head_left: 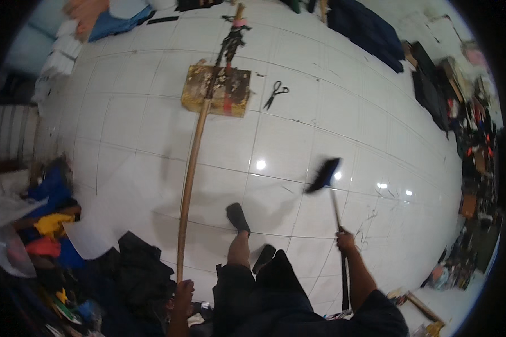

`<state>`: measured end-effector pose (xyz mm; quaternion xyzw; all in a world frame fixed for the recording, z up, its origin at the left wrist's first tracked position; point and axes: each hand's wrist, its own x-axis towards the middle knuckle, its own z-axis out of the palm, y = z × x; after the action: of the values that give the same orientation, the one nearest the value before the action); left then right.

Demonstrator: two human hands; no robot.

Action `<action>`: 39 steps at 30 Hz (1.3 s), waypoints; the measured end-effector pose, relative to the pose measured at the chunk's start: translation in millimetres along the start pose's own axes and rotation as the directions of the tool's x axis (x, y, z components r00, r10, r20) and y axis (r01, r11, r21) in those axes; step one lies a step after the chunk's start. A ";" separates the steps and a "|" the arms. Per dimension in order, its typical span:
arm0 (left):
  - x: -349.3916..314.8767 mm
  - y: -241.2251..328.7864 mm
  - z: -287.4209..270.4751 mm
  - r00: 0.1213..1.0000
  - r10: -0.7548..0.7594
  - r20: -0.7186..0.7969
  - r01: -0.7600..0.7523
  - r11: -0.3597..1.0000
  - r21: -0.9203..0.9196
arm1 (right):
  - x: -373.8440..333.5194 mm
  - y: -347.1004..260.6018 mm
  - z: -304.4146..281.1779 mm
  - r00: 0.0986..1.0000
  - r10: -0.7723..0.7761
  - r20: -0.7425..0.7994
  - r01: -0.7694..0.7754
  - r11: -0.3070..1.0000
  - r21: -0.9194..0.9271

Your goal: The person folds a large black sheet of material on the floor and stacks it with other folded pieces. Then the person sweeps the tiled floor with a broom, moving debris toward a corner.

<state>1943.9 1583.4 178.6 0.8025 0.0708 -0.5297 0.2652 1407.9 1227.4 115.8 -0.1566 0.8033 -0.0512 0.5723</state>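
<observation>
My left hand point(183, 293), low in the view, is closed round the near end of a long wooden pole point(192, 168). The pole slants away over a worn yellow-brown box point(194, 101); whether the two are joined I cannot tell. Dark scraps or rags point(232, 44) cling around its far part. To the right, my right hand point(346, 240) grips the handle of a broom point(324, 175). The broom's dark bristles and blue head are blurred, low over or on the white tiles. Black-handled scissors point(275, 95) lie on the floor right of the box.
Dark cloth point(140, 261), coloured fabrics point(48, 224) and a white sheet point(109, 210) are heaped at the left. Thin dark scraps point(371, 213) lie on the tiled floor right of the broom. Assorted goods point(469, 140) line the right wall; dark blue cloth point(365, 33) lies at the back.
</observation>
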 end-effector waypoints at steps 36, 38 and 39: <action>-75.7 172.0 233.9 0.892 0.233 0.386 -0.415 0.760 0.500 | -13.5 -54.2 -203.9 0.861 -0.502 0.075 0.495 0.864 0.093; -64.5 190.6 233.5 0.974 0.146 0.171 -0.213 0.844 0.492 | -51.0 -30.7 -138.1 0.821 -0.389 0.417 0.256 0.905 0.341; -62.5 196.8 227.4 0.957 0.201 0.208 -0.279 0.828 0.485 | -63.4 -16.5 -100.4 0.784 -0.308 0.539 0.093 0.917 0.388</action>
<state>1810.0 1312.9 235.3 0.8049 -0.1933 -0.5496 0.1126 1335.9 1221.8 211.4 -0.1489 0.5426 -0.1998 0.8022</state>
